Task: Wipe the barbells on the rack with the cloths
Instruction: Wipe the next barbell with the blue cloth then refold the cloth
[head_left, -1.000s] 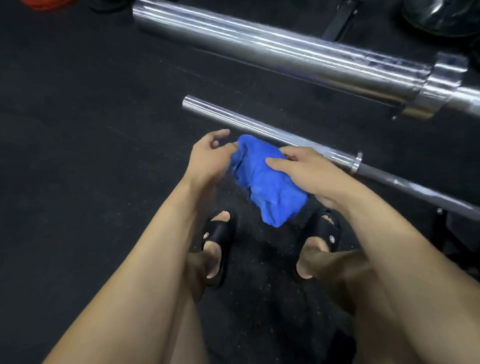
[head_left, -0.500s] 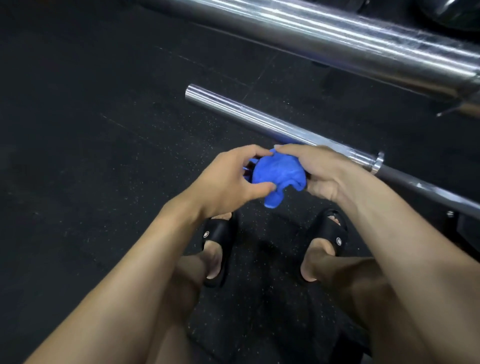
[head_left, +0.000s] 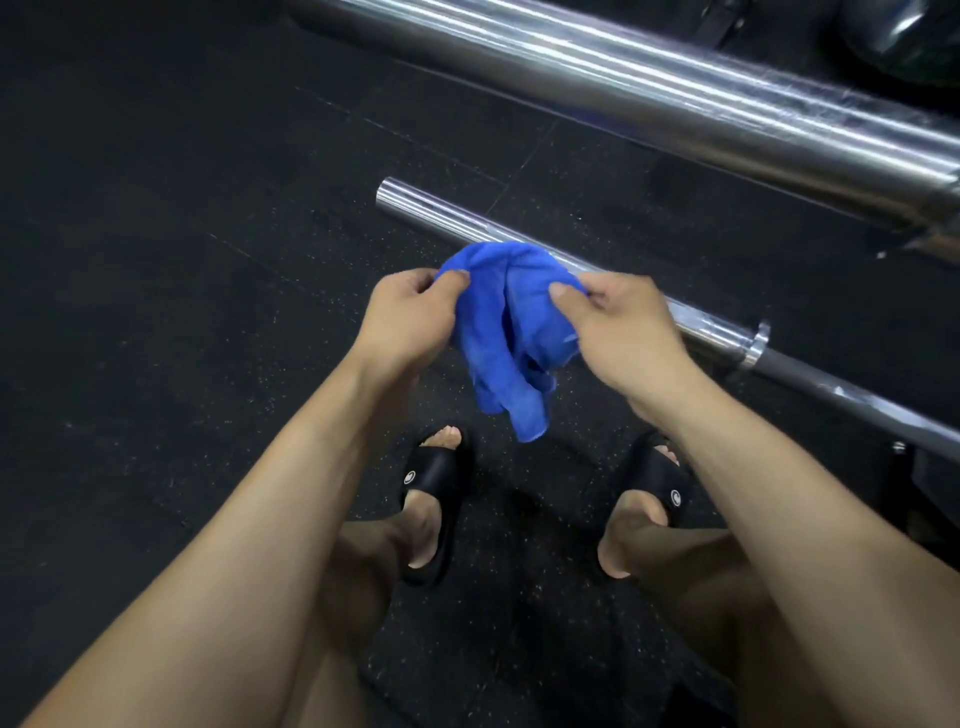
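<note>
Black slides (head_left: 434, 480) are seen on the dark floor (head_left: 156, 260). A blue cloth (head_left: 511, 332) is pinched at its top by left hand (head_left: 410, 322) and right hand (head_left: 631, 332), in front of the lower barbell (head_left: 691, 322). Thicker barbell (head_left: 649, 88) behind.

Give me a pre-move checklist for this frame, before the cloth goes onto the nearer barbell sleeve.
1. Blue cloth in hand: ok, the left hand and the right hand each pinch an upper edge.
2. Cloth spread for wiping: not ok, it hangs bunched between the hands.
3. Cloth touching the nearer barbell sleeve: cannot tell, the cloth overlaps the sleeve in this view.
4. Sleeve free of other things: ok on its visible part, out to the collar.
5. Footing: ok, both feet in black slides flat on the floor.
6. Upper barbell being wiped: not ok, neither hand is on it.
</note>
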